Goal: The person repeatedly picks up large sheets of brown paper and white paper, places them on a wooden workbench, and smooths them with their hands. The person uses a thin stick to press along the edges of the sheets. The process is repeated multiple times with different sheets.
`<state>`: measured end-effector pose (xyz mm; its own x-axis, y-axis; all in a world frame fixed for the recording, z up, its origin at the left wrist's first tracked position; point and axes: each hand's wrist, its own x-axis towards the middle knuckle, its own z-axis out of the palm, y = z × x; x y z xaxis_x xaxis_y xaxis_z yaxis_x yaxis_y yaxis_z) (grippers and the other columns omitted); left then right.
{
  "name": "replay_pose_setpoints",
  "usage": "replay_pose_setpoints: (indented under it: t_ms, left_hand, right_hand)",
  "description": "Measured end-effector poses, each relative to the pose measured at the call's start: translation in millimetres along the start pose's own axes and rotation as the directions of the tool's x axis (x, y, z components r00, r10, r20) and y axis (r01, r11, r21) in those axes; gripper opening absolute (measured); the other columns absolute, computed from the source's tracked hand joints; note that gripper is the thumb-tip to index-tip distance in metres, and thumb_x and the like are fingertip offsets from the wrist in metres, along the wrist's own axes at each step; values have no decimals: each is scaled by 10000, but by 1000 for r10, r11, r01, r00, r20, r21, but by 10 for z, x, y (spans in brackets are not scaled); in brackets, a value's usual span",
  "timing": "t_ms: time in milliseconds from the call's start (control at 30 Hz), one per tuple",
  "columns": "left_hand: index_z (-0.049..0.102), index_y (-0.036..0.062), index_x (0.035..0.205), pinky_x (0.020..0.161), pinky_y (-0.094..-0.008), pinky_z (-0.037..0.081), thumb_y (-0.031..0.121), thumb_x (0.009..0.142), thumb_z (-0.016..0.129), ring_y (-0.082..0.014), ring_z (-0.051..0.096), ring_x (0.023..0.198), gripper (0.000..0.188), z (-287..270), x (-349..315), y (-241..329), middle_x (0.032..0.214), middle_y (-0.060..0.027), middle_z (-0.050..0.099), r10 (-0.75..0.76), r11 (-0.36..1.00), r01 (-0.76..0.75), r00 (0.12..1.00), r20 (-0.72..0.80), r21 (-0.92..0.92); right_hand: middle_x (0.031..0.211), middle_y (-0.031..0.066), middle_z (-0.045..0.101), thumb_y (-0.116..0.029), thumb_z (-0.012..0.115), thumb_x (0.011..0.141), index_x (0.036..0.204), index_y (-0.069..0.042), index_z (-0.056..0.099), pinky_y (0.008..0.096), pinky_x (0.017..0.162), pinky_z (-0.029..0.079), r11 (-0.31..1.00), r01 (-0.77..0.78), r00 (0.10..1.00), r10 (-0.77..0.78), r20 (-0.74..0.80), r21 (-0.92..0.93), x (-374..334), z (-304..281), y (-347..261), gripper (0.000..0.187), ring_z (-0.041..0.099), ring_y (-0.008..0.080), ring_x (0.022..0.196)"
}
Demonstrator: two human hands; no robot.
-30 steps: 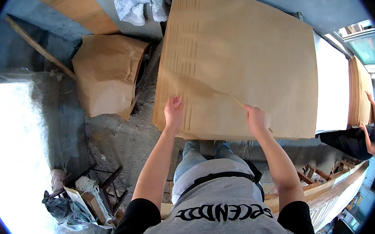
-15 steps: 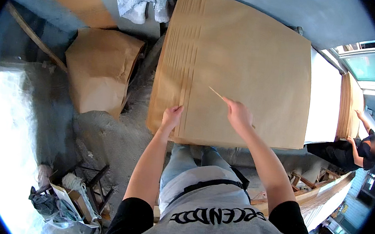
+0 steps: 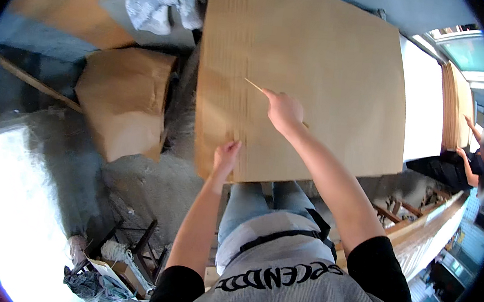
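A broad stack of brown kraft paper sheets (image 3: pixel 330 78) lies in front of me, its left edges staggered in narrow steps. My left hand (image 3: pixel 227 156) is closed at the near left part of the stack, thumb and fingers pinching at the stepped sheet edges. Above the paper, my right hand (image 3: pixel 285 113) grips a thin wooden stick (image 3: pixel 253 84). The stick's tip points up and left toward the stepped edges, and its other end shows behind the hand.
White sheets (image 3: pixel 419 98) lie right of the stack, then another brown pile, where a co-worker (image 3: pixel 474 164) has both hands. A brown paper-covered bundle (image 3: pixel 121 101) stands left. A white cloth (image 3: pixel 163 3) lies on a grey board. Lower left, a metal frame (image 3: pixel 139 246) stands beside bags.
My right hand with the stick has moved left and away from me, toward the stepped edges. My left hand stays near the same edges. The whole view has shifted slightly.
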<state>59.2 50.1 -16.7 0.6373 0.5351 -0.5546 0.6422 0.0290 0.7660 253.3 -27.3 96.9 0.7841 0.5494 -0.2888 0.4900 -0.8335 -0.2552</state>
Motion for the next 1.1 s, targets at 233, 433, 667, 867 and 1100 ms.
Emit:
replay_pose_setpoints:
  t_ms: [233, 433, 667, 867, 1100]
  left_hand:
    - [582, 20, 852, 590, -282, 423, 278, 785, 577, -156, 566, 676, 266, -76, -8, 46, 698, -11, 591, -164, 946, 210, 967, 194, -246]
    - [439, 100, 1153, 894, -283, 362, 282, 766, 610, -170, 457, 1045, 460, -123, -716, 77, 1132, -23, 477, 78, 499, 410, 856, 511, -763]
    - [440, 98, 1144, 815, -342, 387, 331, 776, 592, -231, 457, 1029, 462, 1278, -1402, 344, 1126, -85, 472, 141, 340, 500, 810, 569, -796]
    - [474, 98, 988, 416, -265, 352, 269, 818, 564, -160, 481, 490, 257, 2094, -1118, 521, 742, -55, 548, -337, 532, 449, 890, 307, -718]
    - [499, 104, 879, 374, -242, 292, 236, 810, 574, -129, 388, 399, 167, 1843, -1142, 562, 633, -23, 514, -312, 490, 378, 917, 247, -786]
  right_hand:
    - [666, 64, 591, -190, 456, 833, 1037, -133, 564, 327, 505, 442, 854, -108, 992, 60, 110, 509, -109, 31, 503, 237, 564, 200, 569]
    - [547, -43, 482, -299, 607, 780, 717, -56, 583, 225, 465, 341, 501, -360, 933, 170, 318, 787, -1131, -194, 1632, 252, 419, 34, 513]
    - [648, -16, 587, -340, 634, 750, 757, -71, 679, 209, 553, 377, 500, -527, 755, -96, 649, 687, -2382, 56, 2380, 273, 489, 60, 627]
    - [536, -39, 448, -348, 598, 784, 804, -101, 637, 211, 466, 292, 153, -597, 768, -175, 616, 788, -2523, 266, 2769, 250, 373, 51, 497]
    - [492, -32, 325, -355, 444, 874, 719, -118, 430, 213, 415, 205, -664, -312, 903, 15, 429, 679, -2513, 254, 3833, 283, 268, 82, 425]
